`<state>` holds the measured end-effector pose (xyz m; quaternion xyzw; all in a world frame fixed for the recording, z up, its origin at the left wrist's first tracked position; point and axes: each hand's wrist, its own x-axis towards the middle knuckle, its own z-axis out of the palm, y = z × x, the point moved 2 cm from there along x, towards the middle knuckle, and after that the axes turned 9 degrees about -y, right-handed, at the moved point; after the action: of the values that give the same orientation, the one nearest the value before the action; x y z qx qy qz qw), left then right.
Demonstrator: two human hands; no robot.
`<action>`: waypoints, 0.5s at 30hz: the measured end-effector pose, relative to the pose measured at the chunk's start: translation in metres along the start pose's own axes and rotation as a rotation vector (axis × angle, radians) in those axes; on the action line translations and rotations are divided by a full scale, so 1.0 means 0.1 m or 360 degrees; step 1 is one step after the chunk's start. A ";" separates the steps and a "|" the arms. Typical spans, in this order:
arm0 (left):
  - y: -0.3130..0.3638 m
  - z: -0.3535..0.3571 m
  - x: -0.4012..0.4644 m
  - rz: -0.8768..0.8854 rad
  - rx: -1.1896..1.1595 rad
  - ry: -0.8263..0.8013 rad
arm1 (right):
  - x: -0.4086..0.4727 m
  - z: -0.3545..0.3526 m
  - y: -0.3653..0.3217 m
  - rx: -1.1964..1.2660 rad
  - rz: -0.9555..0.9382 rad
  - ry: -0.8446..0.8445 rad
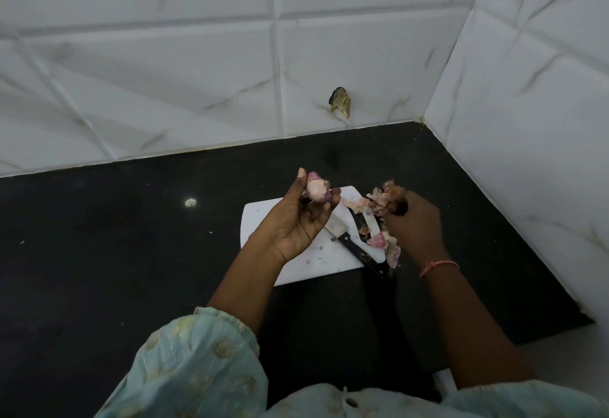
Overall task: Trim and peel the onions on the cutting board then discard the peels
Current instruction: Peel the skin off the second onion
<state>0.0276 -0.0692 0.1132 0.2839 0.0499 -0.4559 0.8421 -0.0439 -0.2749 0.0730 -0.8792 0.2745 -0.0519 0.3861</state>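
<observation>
My left hand (pixel 298 220) is raised above the white cutting board (pixel 263 220), palm up, and grips a pale pink onion (pixel 316 188) between thumb and fingertips. At the board's right edge my right hand (pixel 417 223) clutches a bunch of dry onion peels (pixel 384 197). A knife with a black handle (pixel 357 253) lies flat on the board between my hands, its blade partly under my left hand. More peel and a pink onion piece (pixel 379 240) lie at the board's right edge.
The board sits on a black countertop (pixel 115 253) in a corner of white tiled walls (pixel 197 71). One tile has a chipped hole (pixel 340 101) behind the board. The right wall (pixel 527 121) stands close to my right hand.
</observation>
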 end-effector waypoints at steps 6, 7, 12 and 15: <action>0.02 0.01 0.00 0.0055 -0.0026 0.0023 | 0.00 0.06 -0.01 -0.0076 -0.0106 -0.0011; 0.02 0.02 -0.01 0.0067 -0.0021 0.0029 | -0.04 0.06 -0.10 -0.0016 -0.0190 0.0091; 0.01 0.07 -0.05 0.0101 0.0073 0.0070 | -0.29 0.06 -0.70 0.0423 -0.0702 0.0004; 0.03 0.07 -0.05 0.0158 0.0174 0.0087 | -0.33 0.09 -0.83 0.0571 -0.0726 -0.0152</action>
<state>0.0254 -0.0677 0.1221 0.3439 0.0337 -0.4077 0.8452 -0.0327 -0.2060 0.1293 -0.8373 0.0378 -0.1437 0.5262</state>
